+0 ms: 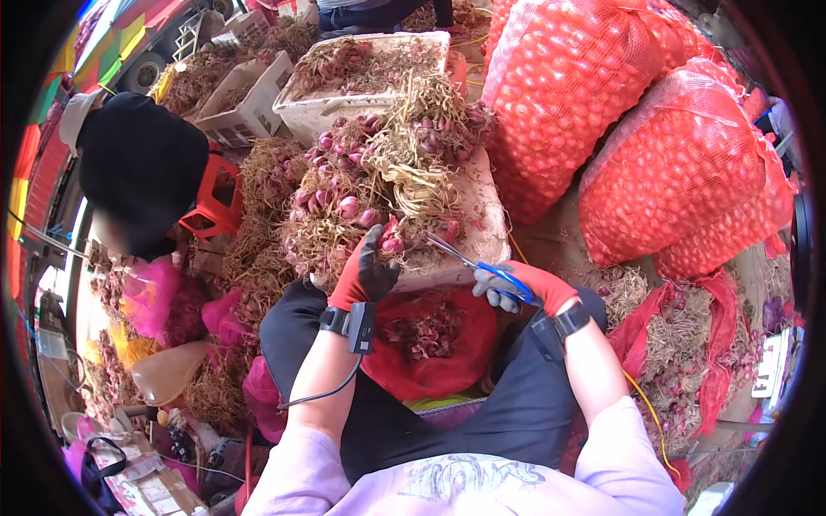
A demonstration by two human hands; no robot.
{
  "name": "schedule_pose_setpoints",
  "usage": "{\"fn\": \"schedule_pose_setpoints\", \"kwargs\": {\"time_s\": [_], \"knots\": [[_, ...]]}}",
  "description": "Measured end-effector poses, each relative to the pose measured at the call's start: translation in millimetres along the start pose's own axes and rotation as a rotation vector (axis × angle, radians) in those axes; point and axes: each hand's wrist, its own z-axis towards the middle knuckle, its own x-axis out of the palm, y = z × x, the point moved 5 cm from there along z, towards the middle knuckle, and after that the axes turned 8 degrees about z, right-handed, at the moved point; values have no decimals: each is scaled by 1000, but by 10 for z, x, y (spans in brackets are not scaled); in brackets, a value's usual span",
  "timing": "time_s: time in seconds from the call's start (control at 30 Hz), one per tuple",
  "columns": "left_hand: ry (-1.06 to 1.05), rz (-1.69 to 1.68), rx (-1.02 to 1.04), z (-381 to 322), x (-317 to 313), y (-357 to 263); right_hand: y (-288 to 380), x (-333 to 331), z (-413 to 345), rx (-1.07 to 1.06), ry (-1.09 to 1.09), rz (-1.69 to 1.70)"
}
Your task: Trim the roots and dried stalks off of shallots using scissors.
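Note:
My left hand [371, 274], in a red and grey glove, reaches to the near edge of a heap of dried shallots [348, 206] with stalks and roots. Its fingertips are at a pinkish shallot bulb [392, 242]; whether they grip it I cannot tell. My right hand [516, 287], gloved alike, holds blue-handled scissors [504, 277], their blades pointing up and left toward the heap. The heap lies on a worn white foam box [484, 213]. Below it, between my legs, a red mesh bag [429, 380] stands open with shallots and skins inside.
Large red mesh sacks [568, 97] full of bulbs stand at right. Behind the heap is a white foam bin [335, 106] of dried stalks. A person in black [142, 168] is at left by a red stool [219, 200]. A yellow cord [645, 400] runs at right.

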Motion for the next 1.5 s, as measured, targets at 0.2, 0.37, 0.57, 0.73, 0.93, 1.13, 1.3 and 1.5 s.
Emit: {"fn": "schedule_pose_setpoints", "kwargs": {"time_s": [0.2,0.37,0.57,0.73,0.93,1.13,1.3,1.5], "knots": [[68,-97,-111,-45,40,-11,115,67,494,45,-1,-56],[52,-186,19,-87,64,-56,125,117,564,-155,-143,-269],[269,-1519,-794,-226,298,-512,-303,117,214,-140,-212,-167],[284,-1256,-722,-534,398,-785,-779,336,220,-333,136,628],[-108,-1220,-812,-1041,561,-1059,-711,647,112,-537,-228,86],[-305,-1468,-999,-1321,826,-885,-918,884,264,-506,-223,267],[-120,-1434,-1117,-1325,831,-971,-846,677,206,-500,-148,206],[-42,-622,-838,-1368,739,-803,-812,680,224,-535,-77,43]]}}
